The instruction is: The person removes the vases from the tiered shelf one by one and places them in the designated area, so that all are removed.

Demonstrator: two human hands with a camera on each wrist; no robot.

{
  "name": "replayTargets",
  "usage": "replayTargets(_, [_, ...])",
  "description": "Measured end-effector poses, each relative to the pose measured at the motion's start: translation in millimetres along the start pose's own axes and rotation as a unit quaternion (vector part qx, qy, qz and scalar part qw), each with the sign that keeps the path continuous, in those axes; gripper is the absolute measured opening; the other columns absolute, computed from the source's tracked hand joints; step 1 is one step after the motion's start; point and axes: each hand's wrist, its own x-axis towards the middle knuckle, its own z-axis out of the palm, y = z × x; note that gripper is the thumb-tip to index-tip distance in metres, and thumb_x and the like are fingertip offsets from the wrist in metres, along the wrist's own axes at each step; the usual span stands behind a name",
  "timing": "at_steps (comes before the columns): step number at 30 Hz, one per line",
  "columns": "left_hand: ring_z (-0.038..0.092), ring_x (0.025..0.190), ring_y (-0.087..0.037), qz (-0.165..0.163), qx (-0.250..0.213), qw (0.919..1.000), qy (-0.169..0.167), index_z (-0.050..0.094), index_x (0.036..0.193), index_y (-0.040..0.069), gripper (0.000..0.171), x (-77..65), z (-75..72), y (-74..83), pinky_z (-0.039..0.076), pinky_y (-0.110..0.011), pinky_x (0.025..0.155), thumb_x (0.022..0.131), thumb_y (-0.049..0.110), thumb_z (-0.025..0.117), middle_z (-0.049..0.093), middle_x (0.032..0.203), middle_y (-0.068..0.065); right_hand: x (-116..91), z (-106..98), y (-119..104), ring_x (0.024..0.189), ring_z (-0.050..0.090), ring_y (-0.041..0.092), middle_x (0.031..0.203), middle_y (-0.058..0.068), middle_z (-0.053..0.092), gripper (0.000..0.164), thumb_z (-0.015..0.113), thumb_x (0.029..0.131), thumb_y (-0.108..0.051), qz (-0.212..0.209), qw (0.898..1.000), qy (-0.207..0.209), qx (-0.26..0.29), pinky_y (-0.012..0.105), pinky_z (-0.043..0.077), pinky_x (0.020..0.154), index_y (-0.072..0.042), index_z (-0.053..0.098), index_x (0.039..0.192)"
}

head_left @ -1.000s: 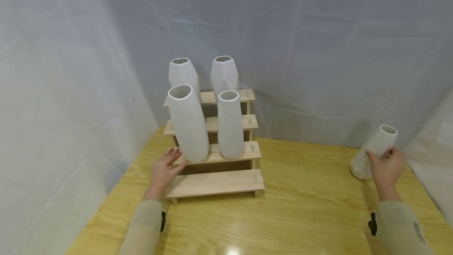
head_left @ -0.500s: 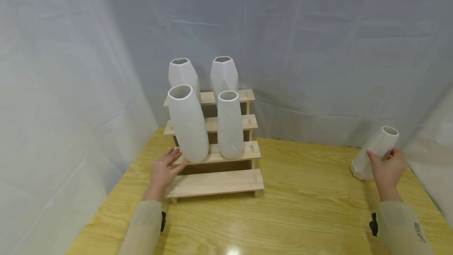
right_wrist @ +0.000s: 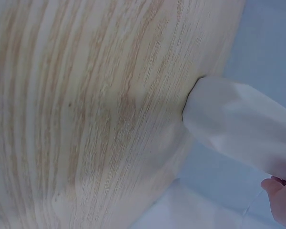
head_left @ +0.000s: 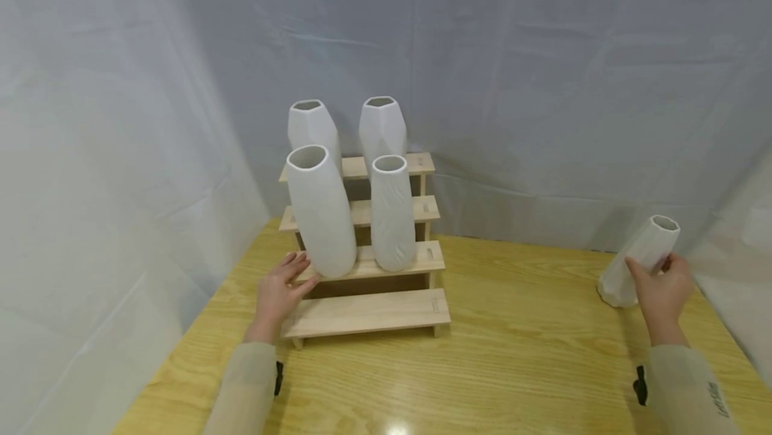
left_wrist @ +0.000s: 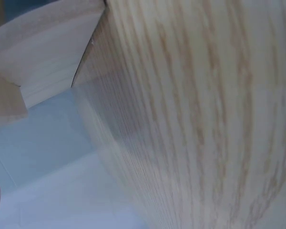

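Note:
At the right, my right hand grips a white faceted vase, thumb on the near side and the other fingers mostly hidden behind. Its base meets the tabletop, as the right wrist view of the vase shows. My left hand rests by the left end of a stepped wooden stand, fingers spread and touching the second step from the bottom. Beside its fingertips stands a tall smooth white vase. A slimmer textured white vase shares that step.
Two white faceted vases, one left and one right, stand on the top step, their lower parts hidden. Everything sits on a wood-grain table. Pale cloth hangs behind and at both sides.
The right hand and its vase have shifted very slightly rightward. The left hand, stand and other vases show no visible movement.

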Motion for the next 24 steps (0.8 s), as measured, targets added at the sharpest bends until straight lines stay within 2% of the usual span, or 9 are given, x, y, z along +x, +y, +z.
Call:
replayTargets(12, [0.05, 0.109, -0.032, 0.002, -0.011, 0.9999, 0.004, 0.066, 0.099, -0.002, 0.043, -0.1, 0.6, 2.6, 0.042, -0.048, 0.085, 0.066, 0.023, 0.077, 0.059, 0.111, -0.012, 2.4, -5.2, 2.7, 0.113, 0.039, 0.037, 0.126, 0.026, 0.041, 0.062, 0.058, 0.083, -0.024, 0.017, 1.0, -0.018, 0.006, 0.048, 0.034, 0.092, 0.006, 0.032, 0.131])
replayTargets(19, [0.05, 0.109, -0.031, -0.005, -0.013, 0.9999, 0.001, 0.066, 0.1, -0.002, 0.042, 1.3, -0.9, 4.0, 0.042, -0.048, 0.086, 0.067, 0.022, 0.076, 0.059, 0.112, -0.012, -1.1, -8.0, 1.8, 0.114, 0.04, 0.037, 0.125, 0.026, 0.043, 0.064, 0.06, 0.082, -0.025, 0.009, 1.0, 0.009, 0.016, 0.045, 0.032, 0.095, 0.004, 0.032, 0.132])
replayTargets(24, [0.05, 0.109, -0.032, 0.001, -0.008, 1.0, 0.002, 0.066, 0.1, -0.001, 0.042, 0.8, -1.7, 4.4, 0.042, -0.048, 0.085, 0.067, 0.023, 0.076, 0.059, 0.111, -0.012, -5.0, -10.5, -2.8, 0.112, 0.042, 0.037, 0.123, 0.026, 0.045, 0.064, 0.061, 0.081, -0.024, -0.002, 1.0, 0.02, 0.022, 0.043, 0.032, 0.096, 0.005, 0.034, 0.131])
